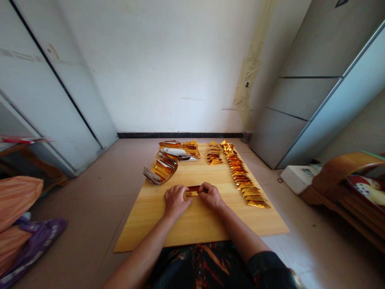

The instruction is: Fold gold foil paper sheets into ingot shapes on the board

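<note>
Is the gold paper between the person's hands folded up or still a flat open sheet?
Folded, it seems: the gold paper shows only as a narrow strip pinched between the left hand and right hand on the wooden board. Its creases are too small to see.

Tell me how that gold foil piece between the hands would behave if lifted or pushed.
The gold foil piece looks thin and shiny, so probably very light and floppy, easily creased. Both the left hand and right hand press it onto the wooden board; it would likely slide readily there.

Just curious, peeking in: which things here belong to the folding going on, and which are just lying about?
In use: left hand, right hand, gold strip, board, folded row, gold stacks.
Lying about: white box, chair, bags.
</note>
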`<state>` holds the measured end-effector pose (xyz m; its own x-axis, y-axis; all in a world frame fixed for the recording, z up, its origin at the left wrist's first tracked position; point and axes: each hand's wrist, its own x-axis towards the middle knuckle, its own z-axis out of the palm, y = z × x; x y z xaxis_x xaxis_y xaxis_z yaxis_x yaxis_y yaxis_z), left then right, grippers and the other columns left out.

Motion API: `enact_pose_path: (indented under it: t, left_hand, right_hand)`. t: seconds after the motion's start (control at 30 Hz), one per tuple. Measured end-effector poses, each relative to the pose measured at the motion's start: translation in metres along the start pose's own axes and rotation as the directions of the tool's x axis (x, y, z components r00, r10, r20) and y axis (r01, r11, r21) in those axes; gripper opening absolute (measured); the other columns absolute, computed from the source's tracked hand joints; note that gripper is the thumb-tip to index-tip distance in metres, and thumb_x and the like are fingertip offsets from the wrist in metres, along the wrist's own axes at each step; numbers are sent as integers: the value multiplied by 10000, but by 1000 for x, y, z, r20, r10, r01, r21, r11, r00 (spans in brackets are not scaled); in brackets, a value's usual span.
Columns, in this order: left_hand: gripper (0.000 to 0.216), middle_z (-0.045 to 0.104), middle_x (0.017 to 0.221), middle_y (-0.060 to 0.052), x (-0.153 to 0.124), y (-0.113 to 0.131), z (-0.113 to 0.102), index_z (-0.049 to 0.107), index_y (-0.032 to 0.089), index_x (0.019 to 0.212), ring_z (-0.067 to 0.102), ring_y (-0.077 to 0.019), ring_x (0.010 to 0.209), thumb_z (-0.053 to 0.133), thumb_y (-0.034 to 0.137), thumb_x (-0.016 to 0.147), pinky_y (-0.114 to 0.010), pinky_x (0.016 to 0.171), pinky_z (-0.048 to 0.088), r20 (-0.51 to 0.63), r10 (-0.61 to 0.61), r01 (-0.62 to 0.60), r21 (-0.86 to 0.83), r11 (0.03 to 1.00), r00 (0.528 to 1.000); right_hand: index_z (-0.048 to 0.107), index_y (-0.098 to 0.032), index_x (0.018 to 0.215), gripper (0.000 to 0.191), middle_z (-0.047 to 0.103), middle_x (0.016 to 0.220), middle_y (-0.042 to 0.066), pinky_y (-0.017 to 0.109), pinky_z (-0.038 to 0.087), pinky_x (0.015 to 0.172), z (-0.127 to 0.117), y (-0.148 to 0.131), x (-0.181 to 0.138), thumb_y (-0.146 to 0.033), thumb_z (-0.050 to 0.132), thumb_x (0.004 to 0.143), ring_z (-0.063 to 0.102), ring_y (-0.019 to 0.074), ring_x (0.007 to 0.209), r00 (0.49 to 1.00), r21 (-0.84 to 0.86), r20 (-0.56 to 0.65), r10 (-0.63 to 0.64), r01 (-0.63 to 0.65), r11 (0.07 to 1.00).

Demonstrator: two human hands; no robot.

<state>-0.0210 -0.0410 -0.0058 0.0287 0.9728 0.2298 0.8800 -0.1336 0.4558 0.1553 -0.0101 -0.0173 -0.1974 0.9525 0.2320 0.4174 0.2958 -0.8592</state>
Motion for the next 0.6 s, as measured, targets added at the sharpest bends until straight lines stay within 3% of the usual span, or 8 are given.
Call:
enact_pose_path:
  t: [0.17, 0.37, 0.6]
  left_hand:
    - [165, 627, 1053, 3, 3, 0, 4, 636, 270, 848, 502, -202, 1054, 637, 235, 687, -359, 943, 314, 1, -14, 14, 13, 1000, 1000]
    - [122, 628, 1054, 12, 5, -1, 7, 646, 262, 735, 507, -188, 1057, 607, 153, 697, -349, 944, 331, -32, 3, -4, -4, 1000, 999]
    - [172, 620, 1076, -2, 5, -3, 9, 679, 266, 696, 503, -196, 1066, 581, 128, 725, -346, 927, 367, -61, 74, -74, -6, 997, 995]
  right_hand:
    - [539, -201, 730, 124, 527, 695, -37, 211, 395, 574, -12, 5, -2, -177, 492, 617, 454, 102, 576, 986, -60, -166, -10, 0, 998]
    - [585, -201, 982, 391, 562, 959, 9, 219, 432, 589, -20, 12, -2, -118, 481, 614, 454, 82, 570, 985, -177, -167, -39, 9, 984]
    - [636, -191, 785, 176, 573, 843, 10, 213, 430, 627, -18, 15, -1, -111, 514, 685, 507, 101, 644, 991, -239, -109, -79, 51, 970]
